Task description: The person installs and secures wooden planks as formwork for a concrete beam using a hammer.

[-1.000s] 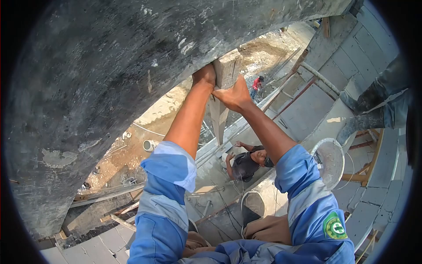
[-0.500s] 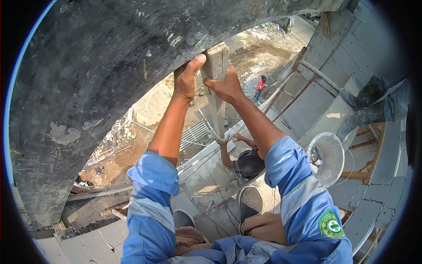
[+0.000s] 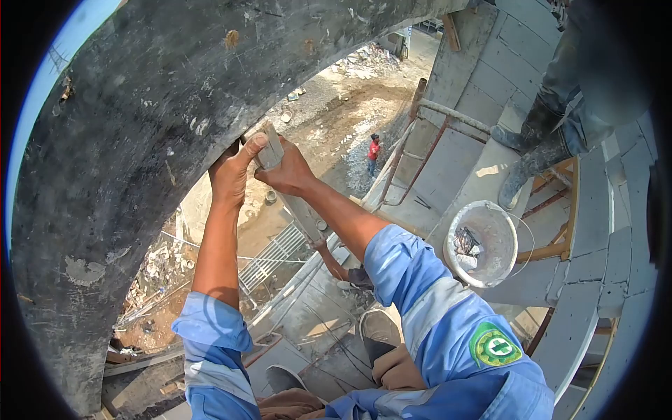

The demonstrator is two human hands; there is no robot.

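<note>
Bare ground strewn with rubble lies far below, where a small figure in red [image 3: 374, 149] stands at upper centre. A dark, rough, curved concrete surface [image 3: 133, 140] fills the upper left of the frame. At its edge, left of centre, a pale grey wooden post [image 3: 274, 150] slants down to the right, its face worn and dusty. The left hand [image 3: 229, 176] clasps it, thumb pressed flat up its face. The right hand [image 3: 288, 172] grips the opposite side, fingers curled.

The post's top is hidden by the hands and the concrete, and its lower end is lost behind the right arm. Only a forearm [image 3: 330, 257] of a co-worker below shows. The person standing at upper right is cut off above the boots [image 3: 521, 164]. A white bucket [image 3: 498, 222] sits at right.

Half a second earlier, hands and post were higher and nearer centre, and the co-worker's head showed.
</note>
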